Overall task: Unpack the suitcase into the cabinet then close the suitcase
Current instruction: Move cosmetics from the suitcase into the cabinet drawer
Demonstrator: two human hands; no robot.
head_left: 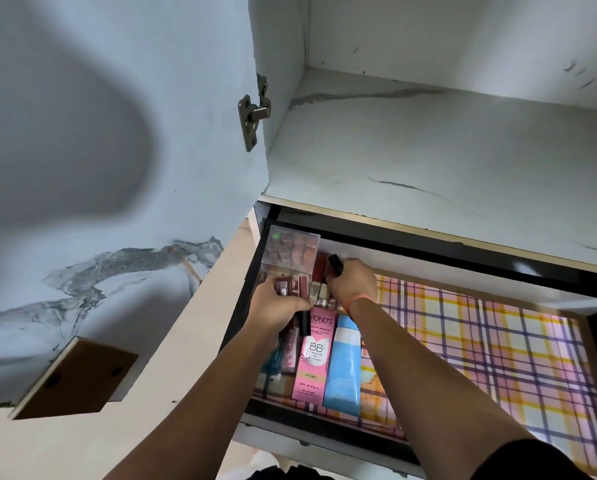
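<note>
View from above of an open cabinet, its door swung out to the left on a metal hinge. Below the marble-patterned shelf, a drawer is pulled out, lined with plaid paper in pink, yellow and purple. All the cosmetics sit at the drawer's left end. A clear box in the far left corner holds rows of reddish-brown lipsticks standing on end. Nearer the viewer, a pink carton of BB cream lies flat, its long axis running front to back, its printed top toward the far side. A blue tube lies parallel, touching its right side. A slim pink bottle lies along the carton's left side, partly hidden under the left hand. That hand's fingers are curled around about 3 lipsticks plus 1 black stick pointing back toward the viewer. The right hand, an orange band at the wrist, grips another black tube, tilted up and away, just beside the clear box.
</note>
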